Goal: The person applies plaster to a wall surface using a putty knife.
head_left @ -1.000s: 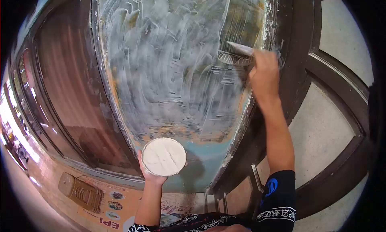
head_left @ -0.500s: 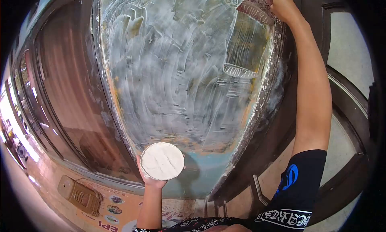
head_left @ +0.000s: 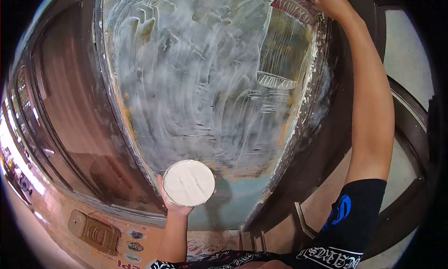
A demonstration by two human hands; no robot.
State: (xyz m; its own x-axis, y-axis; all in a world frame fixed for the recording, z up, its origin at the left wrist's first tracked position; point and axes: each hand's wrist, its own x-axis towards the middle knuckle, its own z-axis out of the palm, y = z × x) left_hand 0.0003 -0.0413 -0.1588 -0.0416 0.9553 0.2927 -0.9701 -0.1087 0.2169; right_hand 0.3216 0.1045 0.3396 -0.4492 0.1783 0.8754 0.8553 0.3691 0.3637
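Observation:
A round container of whitish paste [head_left: 189, 183] rests in my left hand [head_left: 173, 205], whose fingers wrap round its side at the lower middle. High at the upper right, my right hand [head_left: 332, 4] grips a dark red flat spreader [head_left: 295, 7] pressed against the panel [head_left: 186, 106]. Streaky whitish paste covers most of that grey-green panel. Under the spreader runs a thinner, scraped strip [head_left: 282, 45], with a ridge of paste [head_left: 276, 80] across its lower end.
Dark frame strips with chipped edges [head_left: 311, 82] border the panel. On the left is a brown glossy panel [head_left: 70, 92]. A brown plastic stool [head_left: 94, 231] sits at the lower left beside a printed orange sheet [head_left: 140, 246].
The view has shifted slightly, so the panel appears further left. My right arm appears further right, with the spreader still held high. The container remains in my left hand.

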